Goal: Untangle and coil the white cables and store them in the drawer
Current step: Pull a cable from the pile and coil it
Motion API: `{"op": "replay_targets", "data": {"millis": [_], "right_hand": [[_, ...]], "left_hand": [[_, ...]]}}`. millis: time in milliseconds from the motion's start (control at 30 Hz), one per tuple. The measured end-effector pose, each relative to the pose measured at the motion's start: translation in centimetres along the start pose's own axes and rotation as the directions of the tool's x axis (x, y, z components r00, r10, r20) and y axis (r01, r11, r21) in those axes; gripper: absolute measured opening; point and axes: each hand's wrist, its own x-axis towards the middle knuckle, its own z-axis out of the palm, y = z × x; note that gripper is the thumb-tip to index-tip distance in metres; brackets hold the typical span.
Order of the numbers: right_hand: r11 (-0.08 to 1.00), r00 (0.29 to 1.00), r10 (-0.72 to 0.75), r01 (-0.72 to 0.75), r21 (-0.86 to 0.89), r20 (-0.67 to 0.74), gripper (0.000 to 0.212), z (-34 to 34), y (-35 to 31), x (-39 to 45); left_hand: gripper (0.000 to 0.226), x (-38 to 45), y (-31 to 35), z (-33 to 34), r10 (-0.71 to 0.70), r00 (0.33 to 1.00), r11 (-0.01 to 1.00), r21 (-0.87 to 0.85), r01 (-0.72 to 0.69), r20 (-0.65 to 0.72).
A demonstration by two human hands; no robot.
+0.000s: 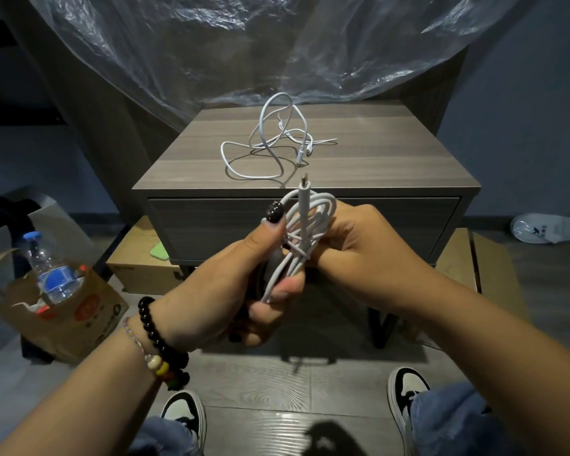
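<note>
A white cable [305,225] is wound into a long coil with a few turns wrapped round its middle, and its plug end sticks up at the top. My left hand [231,278] grips the coil's lower part, thumb up along it. My right hand [359,245] holds the coil's middle from the right, its fingers hidden behind the loops. A second white cable [270,143] lies loose and tangled on top of the grey wooden nightstand [392,153]. The nightstand's drawer [211,225] is closed, just behind my hands.
Clear plastic sheeting [244,44] hangs behind the nightstand. A paper bag [63,307] with a water bottle [51,268] stands on the floor at left. Cardboard boxes [139,268] sit under the nightstand, a white slipper [547,228] lies at far right, and my shoes [185,416] are below.
</note>
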Motion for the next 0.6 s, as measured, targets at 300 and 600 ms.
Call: {"op": "replay_targets", "data": {"millis": [300, 600], "right_hand": [[0.977, 0.961, 0.208, -0.195, 0.088, -0.181, 0.023, -0.8, 0.9, 0.2], [0.980, 0.979, 0.160, -0.173, -0.101, -0.123, 0.012, 0.2, 1.2, -0.5]], "left_hand": [[0.063, -2.7, -0.2, 0.7, 0.054, 0.990, 0.994, -0.105, -0.040, 0.132], [0.060, -2.0, -0.4, 1.5, -0.062, 0.994, 0.916, -0.390, 0.091, 0.086]]}}
